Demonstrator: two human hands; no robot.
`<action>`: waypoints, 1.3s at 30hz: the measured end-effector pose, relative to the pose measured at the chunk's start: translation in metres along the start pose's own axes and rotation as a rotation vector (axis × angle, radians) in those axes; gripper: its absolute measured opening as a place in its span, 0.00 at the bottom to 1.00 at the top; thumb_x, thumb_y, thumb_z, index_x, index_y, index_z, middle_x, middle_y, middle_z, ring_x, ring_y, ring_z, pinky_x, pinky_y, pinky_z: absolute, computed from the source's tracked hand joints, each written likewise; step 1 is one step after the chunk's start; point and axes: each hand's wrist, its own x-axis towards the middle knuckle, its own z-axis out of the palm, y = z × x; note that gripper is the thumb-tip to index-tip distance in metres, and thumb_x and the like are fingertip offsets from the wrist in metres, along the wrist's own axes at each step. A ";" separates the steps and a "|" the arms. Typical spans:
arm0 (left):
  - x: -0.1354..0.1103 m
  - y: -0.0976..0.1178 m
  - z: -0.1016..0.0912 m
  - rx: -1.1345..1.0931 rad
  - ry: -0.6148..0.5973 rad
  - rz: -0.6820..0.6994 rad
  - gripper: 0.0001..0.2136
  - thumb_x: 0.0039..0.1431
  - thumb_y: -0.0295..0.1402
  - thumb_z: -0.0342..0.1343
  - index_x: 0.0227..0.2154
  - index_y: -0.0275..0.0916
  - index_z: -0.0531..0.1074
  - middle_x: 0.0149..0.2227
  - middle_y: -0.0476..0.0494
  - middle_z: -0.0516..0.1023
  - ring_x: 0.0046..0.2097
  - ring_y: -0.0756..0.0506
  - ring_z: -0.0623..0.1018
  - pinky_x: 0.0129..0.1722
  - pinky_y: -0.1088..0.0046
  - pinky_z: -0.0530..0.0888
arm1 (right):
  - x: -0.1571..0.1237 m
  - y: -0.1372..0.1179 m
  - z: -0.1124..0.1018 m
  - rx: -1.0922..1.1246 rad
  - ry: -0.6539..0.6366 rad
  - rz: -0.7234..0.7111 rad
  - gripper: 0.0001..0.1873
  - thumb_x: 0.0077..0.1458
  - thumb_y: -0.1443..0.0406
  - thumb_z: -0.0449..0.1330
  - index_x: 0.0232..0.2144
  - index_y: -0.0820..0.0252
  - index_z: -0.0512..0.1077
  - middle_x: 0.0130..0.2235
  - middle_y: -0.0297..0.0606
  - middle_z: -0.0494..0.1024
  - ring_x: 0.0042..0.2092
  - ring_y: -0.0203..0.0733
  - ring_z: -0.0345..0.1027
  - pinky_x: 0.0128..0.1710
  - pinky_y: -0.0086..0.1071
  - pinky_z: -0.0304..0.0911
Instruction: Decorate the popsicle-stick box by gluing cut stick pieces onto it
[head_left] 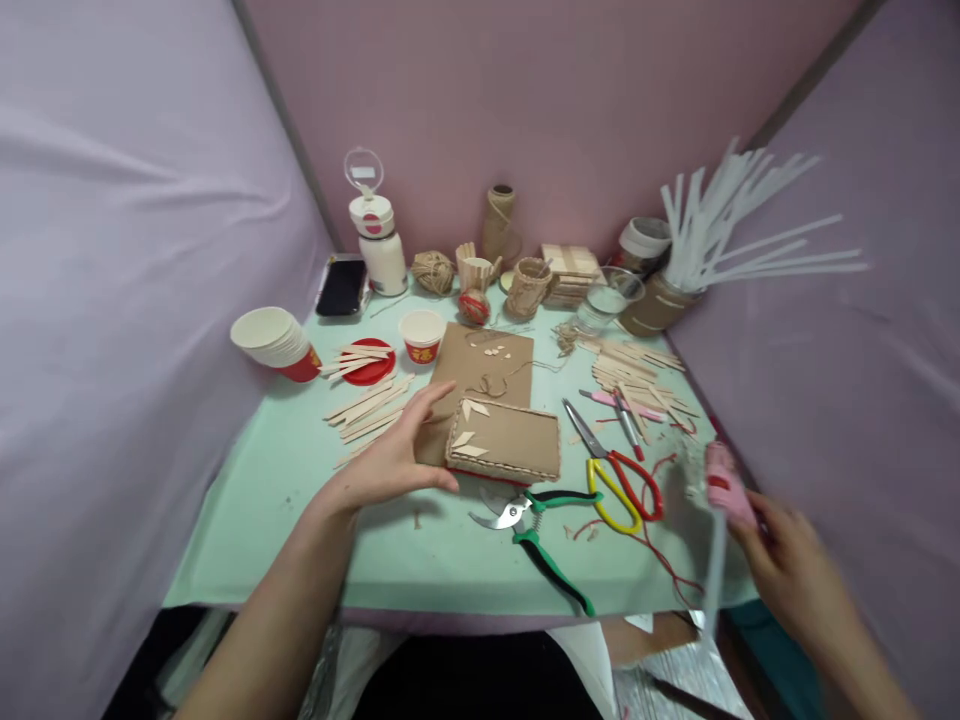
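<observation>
My left hand (394, 445) is beside the left end of a small cardboard box (506, 440), thumb and fingers spread apart. Braided twine edges the box lid, and pale wooden petal-shaped pieces (471, 440) lie at its left corners. At the table's right edge, my right hand (784, 555) grips a pink hot glue gun (724, 480), from which a long translucent glue stick (714, 580) hangs. Green-handled pruning shears (536, 530) lie open in front of the box. Scissors (615, 470) with red and yellow handles lie to its right.
Behind the box is a brown cardboard sheet (487, 360). Craft sticks (630, 375) lie right and left. Paper cups (274, 340), a white bottle (381, 250), a twine ball (433, 272) and a holder of glue sticks (660, 300) stand around. Red cord (667, 565) trails near the front edge.
</observation>
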 end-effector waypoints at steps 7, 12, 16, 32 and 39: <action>0.013 -0.030 0.019 -0.215 -0.070 0.041 0.58 0.41 0.42 0.73 0.69 0.53 0.37 0.72 0.40 0.39 0.72 0.36 0.45 0.69 0.53 0.47 | -0.007 0.033 0.037 -0.315 0.019 0.002 0.25 0.55 0.53 0.48 0.39 0.67 0.74 0.39 0.60 0.77 0.42 0.65 0.71 0.42 0.58 0.67; 0.016 -0.032 0.024 -0.265 -0.076 0.061 0.58 0.41 0.40 0.73 0.69 0.48 0.39 0.72 0.36 0.42 0.71 0.37 0.49 0.69 0.58 0.49 | 0.005 -0.025 0.002 -0.373 0.077 -0.124 0.27 0.60 0.51 0.47 0.45 0.66 0.73 0.46 0.60 0.75 0.46 0.66 0.69 0.45 0.59 0.64; 0.015 -0.023 0.029 -0.208 -0.026 0.042 0.56 0.40 0.41 0.73 0.68 0.44 0.44 0.70 0.33 0.50 0.69 0.35 0.55 0.68 0.56 0.53 | 0.021 -0.136 -0.014 -0.082 0.157 -0.424 0.19 0.62 0.59 0.54 0.53 0.58 0.68 0.51 0.51 0.72 0.52 0.56 0.67 0.49 0.50 0.65; 0.012 -0.022 0.034 -0.136 0.060 -0.020 0.49 0.42 0.42 0.71 0.66 0.42 0.51 0.63 0.35 0.64 0.62 0.36 0.67 0.59 0.59 0.66 | 0.059 -0.256 0.060 0.216 -0.097 -0.908 0.10 0.60 0.70 0.60 0.43 0.58 0.75 0.44 0.40 0.81 0.47 0.48 0.67 0.46 0.46 0.64; 0.013 -0.023 0.035 -0.151 0.045 -0.005 0.49 0.42 0.42 0.71 0.65 0.43 0.52 0.64 0.36 0.64 0.62 0.36 0.67 0.59 0.59 0.66 | 0.062 -0.259 0.060 0.220 -0.132 -0.925 0.09 0.61 0.70 0.58 0.41 0.58 0.76 0.41 0.40 0.81 0.45 0.47 0.66 0.43 0.43 0.65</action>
